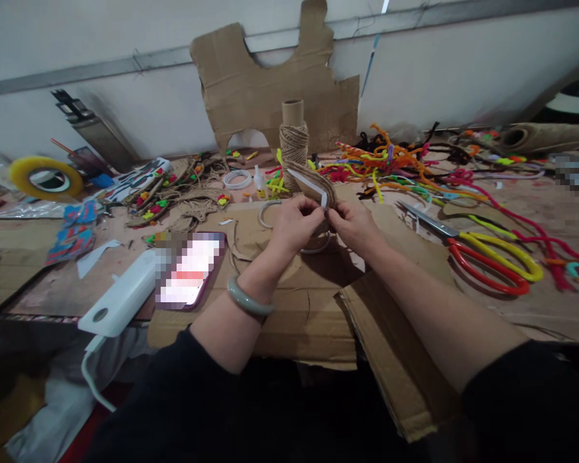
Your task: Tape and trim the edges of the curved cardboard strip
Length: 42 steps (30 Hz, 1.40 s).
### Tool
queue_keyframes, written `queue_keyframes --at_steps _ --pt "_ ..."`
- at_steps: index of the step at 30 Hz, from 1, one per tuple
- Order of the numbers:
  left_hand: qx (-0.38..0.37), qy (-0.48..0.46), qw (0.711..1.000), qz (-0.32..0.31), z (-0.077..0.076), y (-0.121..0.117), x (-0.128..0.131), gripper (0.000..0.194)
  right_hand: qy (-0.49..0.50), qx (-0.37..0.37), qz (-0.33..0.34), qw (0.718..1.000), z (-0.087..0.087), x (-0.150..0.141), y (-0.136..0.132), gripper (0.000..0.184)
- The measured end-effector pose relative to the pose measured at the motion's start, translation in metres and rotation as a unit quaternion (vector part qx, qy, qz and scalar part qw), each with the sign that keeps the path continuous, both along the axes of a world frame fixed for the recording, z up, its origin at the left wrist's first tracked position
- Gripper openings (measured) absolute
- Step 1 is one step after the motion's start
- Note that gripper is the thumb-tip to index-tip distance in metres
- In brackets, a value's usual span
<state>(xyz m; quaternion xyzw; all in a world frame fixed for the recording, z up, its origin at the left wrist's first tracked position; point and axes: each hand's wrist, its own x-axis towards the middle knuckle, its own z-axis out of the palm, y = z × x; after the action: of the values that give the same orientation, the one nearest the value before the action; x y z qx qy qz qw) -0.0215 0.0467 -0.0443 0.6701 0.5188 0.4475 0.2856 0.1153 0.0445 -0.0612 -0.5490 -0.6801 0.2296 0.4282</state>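
At frame centre: left hand and right hand raised over cardboard, wrists bent inward, fingers of both pinched on twine-wrapped piece.

Bare cardboard sheet near body — free; phone left, scissors right, twine spool ahead.

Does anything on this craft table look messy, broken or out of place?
Yes. The pipe cleaners lie in a loose tangle across the far right of the table. The cardboard sheet under the right hand juts over the table's near edge, its corner ragged. The white device at left also overhangs the edge.
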Motion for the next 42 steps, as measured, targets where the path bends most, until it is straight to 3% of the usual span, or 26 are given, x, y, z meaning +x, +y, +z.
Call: queue_keyframes --at_steps 4,9,18,22,28,37,42 --pt "-0.020 -0.019 1.000 0.000 0.004 -0.003 0.002 0.007 0.061 -0.025 0.029 0.997 -0.006 0.003 0.005 0.021" --pt "-0.050 -0.076 0.995 -0.032 0.003 -0.001 0.000 0.007 0.098 -0.053 0.017 0.994 -0.012 0.005 0.009 0.022" --pt "-0.048 -0.124 0.990 -0.036 -0.001 0.006 -0.004 0.012 0.137 -0.069 0.103 0.983 -0.002 -0.002 0.002 0.027" --pt "-0.039 -0.105 0.991 -0.070 0.000 0.002 -0.003 0.015 0.112 -0.034 0.076 0.990 -0.007 0.003 0.005 0.028" --pt "-0.030 -0.058 0.996 -0.066 0.004 -0.008 0.000 0.014 0.161 0.009 0.036 0.986 -0.015 0.008 0.012 0.018" --pt "-0.070 -0.178 0.973 -0.125 0.006 -0.005 -0.004 0.015 0.292 -0.048 -0.006 0.955 -0.013 0.012 0.019 0.008" --pt "-0.091 -0.239 0.959 -0.120 0.014 -0.010 -0.007 0.018 0.300 -0.052 -0.011 0.952 -0.010 0.014 0.021 0.010"
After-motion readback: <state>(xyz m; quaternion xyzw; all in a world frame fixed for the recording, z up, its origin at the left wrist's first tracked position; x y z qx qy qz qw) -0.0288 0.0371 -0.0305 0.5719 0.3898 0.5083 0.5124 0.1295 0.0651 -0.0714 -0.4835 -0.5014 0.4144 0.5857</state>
